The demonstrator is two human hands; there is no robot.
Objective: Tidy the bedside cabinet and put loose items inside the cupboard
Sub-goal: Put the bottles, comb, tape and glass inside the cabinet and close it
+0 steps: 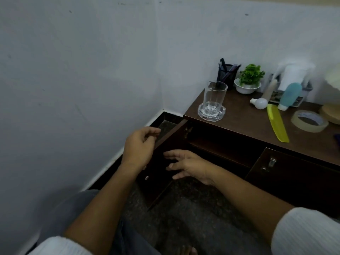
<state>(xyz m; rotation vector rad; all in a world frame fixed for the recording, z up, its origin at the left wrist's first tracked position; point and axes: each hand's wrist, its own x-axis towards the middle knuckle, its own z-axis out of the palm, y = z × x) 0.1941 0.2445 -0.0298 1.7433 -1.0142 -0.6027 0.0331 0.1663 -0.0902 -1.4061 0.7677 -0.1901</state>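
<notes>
The bedside cabinet (pixel 244 124) is set against the wall. Its left cupboard door (pixel 158 188) is swung open towards the corner, and a shelf (pixel 220 150) is exposed inside. The left hand (pixel 140 144) is held by the door's top edge with fingers loosely curled, and nothing is gripped. The right hand (pixel 189 166) is spread open before the door's inner face. On the top are seen a yellow comb (pixel 276 122), a tape roll (pixel 309 120), a light bulb (pixel 259 103), a blue tube (pixel 290 95) and a glass tumbler (pixel 214 92) set in a glass ashtray (pixel 211 113).
</notes>
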